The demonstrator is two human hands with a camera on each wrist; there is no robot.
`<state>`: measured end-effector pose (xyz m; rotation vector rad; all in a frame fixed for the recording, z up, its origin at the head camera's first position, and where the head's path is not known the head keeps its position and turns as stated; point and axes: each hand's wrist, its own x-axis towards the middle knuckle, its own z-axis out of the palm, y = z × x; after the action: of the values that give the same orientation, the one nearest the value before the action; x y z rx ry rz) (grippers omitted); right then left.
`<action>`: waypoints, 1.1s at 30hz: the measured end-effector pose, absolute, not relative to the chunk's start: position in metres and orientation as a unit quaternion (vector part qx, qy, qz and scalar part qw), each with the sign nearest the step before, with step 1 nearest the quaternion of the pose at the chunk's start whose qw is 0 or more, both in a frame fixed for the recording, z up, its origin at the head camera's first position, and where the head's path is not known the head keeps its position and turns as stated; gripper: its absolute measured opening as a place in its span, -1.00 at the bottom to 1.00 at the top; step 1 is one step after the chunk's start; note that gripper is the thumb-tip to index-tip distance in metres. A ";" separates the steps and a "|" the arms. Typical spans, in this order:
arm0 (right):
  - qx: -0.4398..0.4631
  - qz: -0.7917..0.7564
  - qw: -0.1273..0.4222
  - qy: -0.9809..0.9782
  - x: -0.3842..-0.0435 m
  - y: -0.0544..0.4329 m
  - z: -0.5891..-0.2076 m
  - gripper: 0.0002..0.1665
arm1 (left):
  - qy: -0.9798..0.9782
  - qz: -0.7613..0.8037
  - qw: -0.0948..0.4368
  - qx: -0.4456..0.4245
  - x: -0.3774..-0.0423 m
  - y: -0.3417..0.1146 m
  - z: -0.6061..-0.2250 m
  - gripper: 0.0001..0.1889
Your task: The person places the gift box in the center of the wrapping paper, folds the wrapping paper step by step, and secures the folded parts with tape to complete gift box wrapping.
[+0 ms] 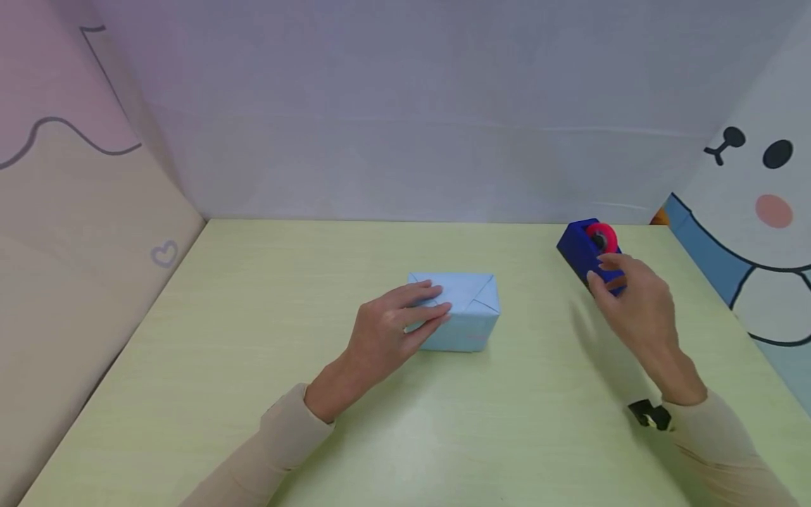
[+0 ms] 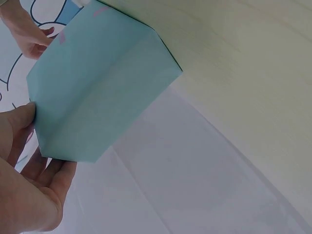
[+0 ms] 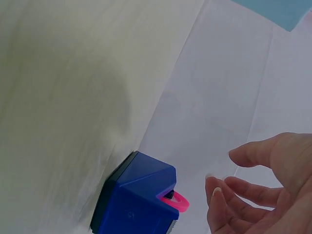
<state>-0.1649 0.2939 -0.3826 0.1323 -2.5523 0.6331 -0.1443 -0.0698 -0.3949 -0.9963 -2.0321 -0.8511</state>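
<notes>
A small box wrapped in light blue paper [image 1: 467,329] sits mid-table, with folded seams on its top. My left hand [image 1: 393,320] holds its left end, fingers over the top; the left wrist view has the thumb [image 2: 22,117] against one edge and the fingers [image 2: 63,178] against another. To the right stands a blue tape dispenser [image 1: 576,250] with a pink-red tape core [image 1: 606,237]. Just in front of it hovers my right hand [image 1: 636,303], fingers loosely bent. In the right wrist view its thumb and fingers are apart; no held thing can be made out.
The pale wooden table [image 1: 253,380] meets a whitish cloth wall [image 1: 405,169] at the back. Printed panels flank it, a cartoon face [image 1: 760,232] on the right one. A dark device [image 1: 649,414] is at the right cuff.
</notes>
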 end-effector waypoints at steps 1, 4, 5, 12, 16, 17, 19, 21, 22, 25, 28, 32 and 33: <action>0.044 0.229 0.251 -0.939 -0.165 0.296 -0.383 -0.60 | -0.786 -0.329 0.354 -0.385 -0.144 -0.070 -0.395 -0.78; 0.027 0.216 0.245 -0.945 -0.165 0.301 -0.383 -0.58 | -0.785 -0.328 0.356 -0.386 -0.144 -0.069 -0.395 -0.78; 0.019 0.212 0.241 -0.947 -0.165 0.303 -0.383 -0.58 | -0.785 -0.328 0.357 -0.386 -0.144 -0.069 -0.395 -0.78; -0.021 0.187 0.224 -0.956 -0.165 0.314 -0.383 -0.57 | -0.783 -0.327 0.360 -0.387 -0.144 -0.069 -0.394 -0.78; -0.034 0.178 0.225 -0.957 -0.165 0.320 -0.384 -0.60 | -0.783 -0.325 0.361 -0.387 -0.144 -0.069 -0.394 -0.77; -0.038 0.177 0.225 -0.957 -0.165 0.321 -0.384 -0.60 | -0.784 -0.325 0.361 -0.387 -0.144 -0.069 -0.394 -0.77; -0.044 0.178 0.222 -0.958 -0.166 0.324 -0.385 -0.60 | -0.785 -0.325 0.361 -0.386 -0.144 -0.069 -0.394 -0.77; -0.049 0.179 0.215 -0.959 -0.167 0.326 -0.385 -0.60 | -0.785 -0.325 0.360 -0.385 -0.144 -0.069 -0.395 -0.77; -0.050 0.180 0.211 -0.960 -0.167 0.327 -0.385 -0.60 | -0.786 -0.324 0.360 -0.385 -0.144 -0.069 -0.395 -0.77; -0.049 0.179 0.200 -0.962 -0.169 0.331 -0.386 -0.61 | -0.785 -0.325 0.360 -0.386 -0.144 -0.069 -0.395 -0.77; -0.041 0.183 0.195 -0.963 -0.170 0.334 -0.387 -0.61 | -0.784 -0.326 0.361 -0.387 -0.144 -0.069 -0.395 -0.77; -0.027 0.197 0.190 -0.962 -0.174 0.340 -0.388 -0.62 | -0.784 -0.327 0.360 -0.386 -0.144 -0.069 -0.395 -0.77; -0.025 0.202 0.184 -0.962 -0.175 0.342 -0.388 -0.62 | -0.784 -0.327 0.360 -0.386 -0.144 -0.069 -0.395 -0.78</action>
<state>-0.1746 0.3416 -0.3880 -0.0715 -2.7108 0.5687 -0.1436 -0.0688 -0.3953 -0.9945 -2.0215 -0.8436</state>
